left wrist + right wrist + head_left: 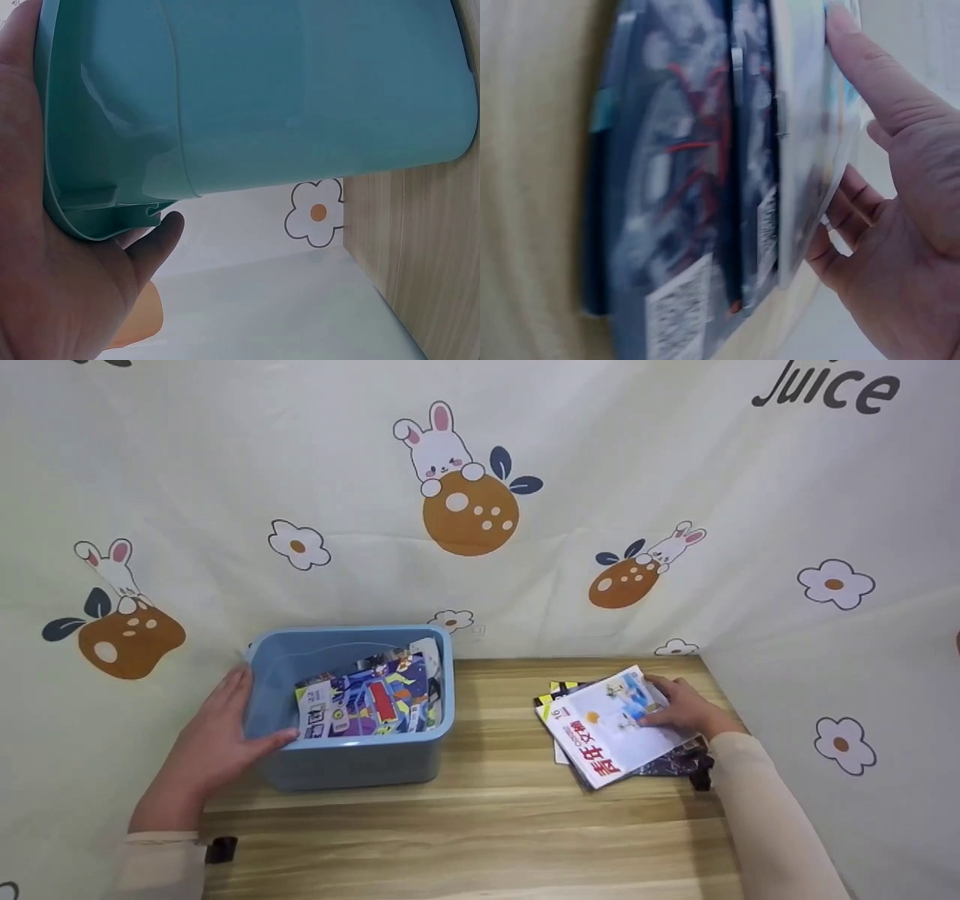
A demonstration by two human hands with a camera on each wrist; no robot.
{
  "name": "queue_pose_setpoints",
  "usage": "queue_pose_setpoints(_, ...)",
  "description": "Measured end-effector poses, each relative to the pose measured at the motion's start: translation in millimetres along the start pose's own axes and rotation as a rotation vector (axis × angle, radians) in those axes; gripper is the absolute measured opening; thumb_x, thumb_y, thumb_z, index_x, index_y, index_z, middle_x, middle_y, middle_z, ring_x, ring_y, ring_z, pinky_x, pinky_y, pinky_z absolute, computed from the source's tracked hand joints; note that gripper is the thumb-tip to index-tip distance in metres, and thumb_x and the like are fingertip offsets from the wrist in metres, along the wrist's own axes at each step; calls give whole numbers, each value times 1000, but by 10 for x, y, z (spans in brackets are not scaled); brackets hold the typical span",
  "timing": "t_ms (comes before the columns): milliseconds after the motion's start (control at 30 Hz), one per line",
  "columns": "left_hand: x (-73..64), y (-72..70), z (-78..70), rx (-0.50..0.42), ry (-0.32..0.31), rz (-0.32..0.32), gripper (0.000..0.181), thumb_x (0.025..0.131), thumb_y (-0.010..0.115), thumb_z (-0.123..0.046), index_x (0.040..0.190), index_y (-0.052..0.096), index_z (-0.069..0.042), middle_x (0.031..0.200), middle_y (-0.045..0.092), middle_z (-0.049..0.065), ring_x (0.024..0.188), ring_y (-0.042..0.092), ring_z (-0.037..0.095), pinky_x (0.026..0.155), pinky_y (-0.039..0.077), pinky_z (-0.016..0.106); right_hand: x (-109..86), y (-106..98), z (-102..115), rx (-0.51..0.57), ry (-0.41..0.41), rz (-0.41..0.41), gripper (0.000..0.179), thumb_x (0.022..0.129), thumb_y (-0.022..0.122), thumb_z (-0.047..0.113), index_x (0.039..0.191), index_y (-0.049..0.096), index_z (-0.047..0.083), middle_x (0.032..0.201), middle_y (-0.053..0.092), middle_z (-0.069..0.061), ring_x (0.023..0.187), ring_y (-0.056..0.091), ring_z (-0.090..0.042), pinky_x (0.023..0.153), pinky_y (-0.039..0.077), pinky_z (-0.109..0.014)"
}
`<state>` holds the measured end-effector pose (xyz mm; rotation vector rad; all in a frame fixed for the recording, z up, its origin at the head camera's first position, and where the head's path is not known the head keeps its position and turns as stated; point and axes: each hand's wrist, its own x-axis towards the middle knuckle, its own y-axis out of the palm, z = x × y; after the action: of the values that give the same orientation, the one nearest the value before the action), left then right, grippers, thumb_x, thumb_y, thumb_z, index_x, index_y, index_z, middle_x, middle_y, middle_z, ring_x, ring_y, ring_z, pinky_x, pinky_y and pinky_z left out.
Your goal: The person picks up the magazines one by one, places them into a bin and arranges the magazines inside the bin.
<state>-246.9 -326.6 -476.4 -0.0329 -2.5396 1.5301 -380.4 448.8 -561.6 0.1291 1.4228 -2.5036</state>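
My left hand [214, 735] grips the left side of a blue plastic bin [352, 765], the thumb along its front rim. In the left wrist view, fingers [159, 244] curl round the bin's lipped edge. Inside the bin lie magazines, a colourful purple one [382, 701] on top. At the right, my right hand [686, 709] holds the right edge of a white magazine [600, 727] with red characters. Its thumb [881, 79] lies on the cover while the other fingers are at the far edge. Beneath it are several darker magazines [675, 172], fanned out unevenly.
The wooden table [480, 840] runs between bin and pile. A pale curtain [540, 600] printed with rabbits, oranges and flowers hangs close behind and along both sides. A small black clip [221, 850] sits at the left edge, with another black piece [702, 775] beside the right wrist.
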Motion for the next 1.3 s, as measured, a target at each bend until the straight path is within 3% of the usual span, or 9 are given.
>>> queue_pose_setpoints(233, 0, -5, -4, -3, 6, -3, 133, 92, 75, -75, 174, 6, 4, 181, 6, 31, 166, 9, 55, 121, 24, 84, -10, -69, 112, -26, 55, 77, 113, 88, 95, 45, 175, 30, 10, 159, 26, -50, 143, 40, -63, 124, 31, -76)
queue_pose_setpoints(400, -1, -5, -10, -1, 9, -4, 133, 92, 75, -76, 174, 7, 4, 181, 8, 31, 166, 10, 55, 119, 24, 85, -29, -97, 140, -40, 59, 85, 112, 90, 94, 44, 175, 29, 11, 165, 16, -53, 149, 35, -65, 125, 28, -77)
queue_pose_setpoints(667, -1, -8, -6, -9, 4, 5, 133, 92, 73, -77, 175, 6, 3, 181, 7, 31, 167, 8, 54, 119, 23, 85, -17, -113, 117, 20, 65, 50, 105, 91, 94, 34, 173, 34, 8, 165, 33, -44, 138, 47, -50, 126, 34, -70)
queue_pose_setpoints(833, -5, -15, -7, -14, 0, 13, 133, 92, 73, -76, 175, 5, 3, 182, 4, 30, 167, 7, 54, 120, 22, 85, -14, -118, 77, 9, 58, 23, 96, 94, 92, 28, 171, 39, 8, 168, 39, -36, 143, 48, -51, 127, 32, -70)
queue_pose_setpoints(1133, -7, -13, -11, -12, -1, 6, 133, 92, 74, -76, 175, 6, 2, 182, 6, 30, 167, 8, 54, 119, 23, 85, -129, -205, 46, 72, 28, 19, 89, 97, 88, 31, 171, 42, 11, 172, 33, -36, 151, 39, -57, 126, 30, -74)
queue_pose_setpoints(1300, -13, -6, -11, -11, 3, -4, 133, 92, 75, -75, 174, 7, 5, 181, 8, 31, 166, 9, 55, 120, 24, 85, -187, -273, 59, 135, 12, 77, 85, 99, 85, 34, 170, 44, 11, 173, 30, -37, 144, 46, -53, 121, 37, -68)
